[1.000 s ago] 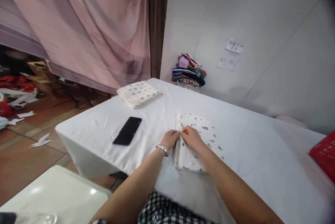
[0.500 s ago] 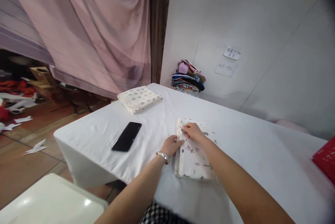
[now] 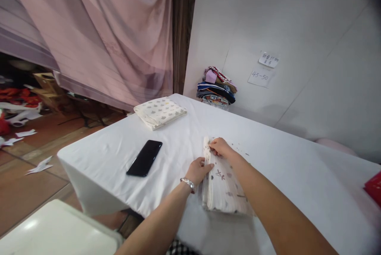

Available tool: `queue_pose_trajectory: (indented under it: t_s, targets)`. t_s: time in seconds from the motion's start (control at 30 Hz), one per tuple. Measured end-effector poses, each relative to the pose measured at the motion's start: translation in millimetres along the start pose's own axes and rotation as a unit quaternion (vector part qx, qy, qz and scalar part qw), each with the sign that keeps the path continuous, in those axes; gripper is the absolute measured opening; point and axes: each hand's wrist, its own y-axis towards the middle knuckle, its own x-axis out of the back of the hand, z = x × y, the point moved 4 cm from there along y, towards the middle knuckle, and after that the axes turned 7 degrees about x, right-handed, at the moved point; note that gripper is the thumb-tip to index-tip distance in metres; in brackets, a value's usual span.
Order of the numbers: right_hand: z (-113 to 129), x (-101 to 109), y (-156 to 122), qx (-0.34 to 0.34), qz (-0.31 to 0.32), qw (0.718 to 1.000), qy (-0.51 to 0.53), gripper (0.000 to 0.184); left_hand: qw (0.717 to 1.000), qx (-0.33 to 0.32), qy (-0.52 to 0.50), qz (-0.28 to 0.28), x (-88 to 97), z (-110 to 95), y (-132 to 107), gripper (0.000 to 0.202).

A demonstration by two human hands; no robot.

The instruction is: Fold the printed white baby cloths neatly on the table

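On the white cloth-covered table (image 3: pixel 297 179) lies the folded white printed fabric (image 3: pixel 225 193), the left hand (image 3: pixel 198 170) at its left edge, the right hand (image 3: pixel 220 147) on its far part. To its left is the flat black rectangular phone (image 3: pixel 144 158); farther off, the folded cream patterned cloth (image 3: pixel 160 112). Beyond the table's far edge, the multicoloured pile of folded fabrics (image 3: pixel 216 88) stands left of the white rectangular paper signs (image 3: pixel 259 77).
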Motion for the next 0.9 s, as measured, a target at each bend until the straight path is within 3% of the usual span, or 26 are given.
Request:
queue_pose_trajectory:
  t_s: [0.27, 0.57, 0.9]
  targets:
    - [2.7, 4.9, -5.3, -0.03, 0.051, 0.997, 0.044, 0.013, 1.0, -0.011, 0.021, -0.01, 0.7, -0.6, 0.3, 0.035]
    - [15.4, 3.0, -1.5, -0.075, 0.049, 0.996, 0.0, 0.022, 1.0, -0.008, 0.016, -0.003, 0.0, -3.1, -1.9, 0.032]
    - [10.9, 1.2, -3.2, 0.011, 0.01, 1.0, 0.022, 0.013, 1.0, 0.007, 0.013, -0.006, -0.2, -4.5, -2.7, 0.033]
